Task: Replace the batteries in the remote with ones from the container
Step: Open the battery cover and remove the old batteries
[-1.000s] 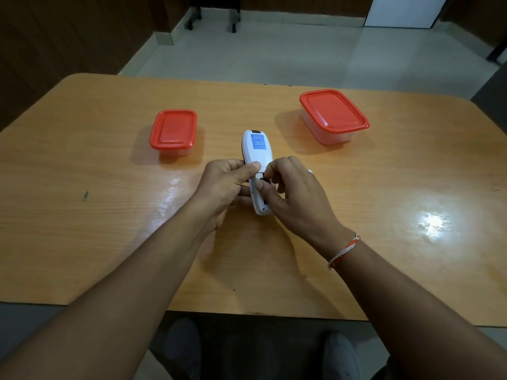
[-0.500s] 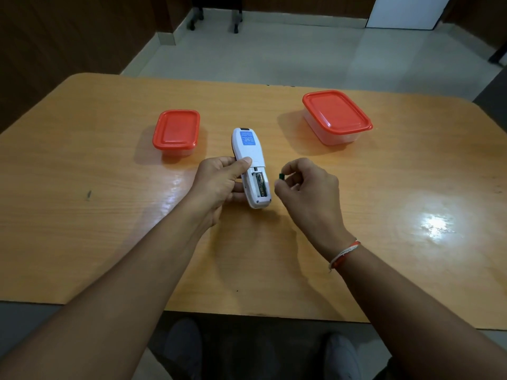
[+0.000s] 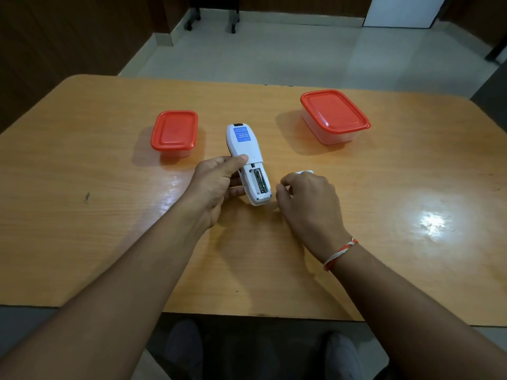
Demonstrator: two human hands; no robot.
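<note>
Your table (image 3: 82, 242) is the biggest thing here: a wide wooden top with rounded corners, orange-tan grain, glossy enough to throw a bright glare patch on your right. Past its far edge the floor (image 3: 301, 50) is pale tile, with dark panelled walls on the left and a white panel at the top right; two wheeled legs of some stand show at the top.

The larger container (image 3: 334, 116) sits on the far right of the table, a clear rectangular plastic tub with a red lid pressed on. You cannot tell what is inside; the walls look cloudy. The smaller container (image 3: 174, 133) sits far left, same clear body and red lid, contents also hidden.

Between them, and nearer to you, the remote (image 3: 247, 163) is white, long and rounded, lying back-up with a blue label near its far end. Its battery bay is uncovered, and one dark battery (image 3: 260, 182) lies in the right-hand slot.

Your left hand (image 3: 216, 187) is wrapped around the remote's left side, thumb pressed on its back. Your right hand (image 3: 307, 201) is just beside the remote's near end, fingers curled in; whether they pinch anything cannot be seen. A small white piece (image 3: 305, 172) peeks out past its knuckles. A red-and-white thread band (image 3: 340, 253) circles your right wrist.
</note>
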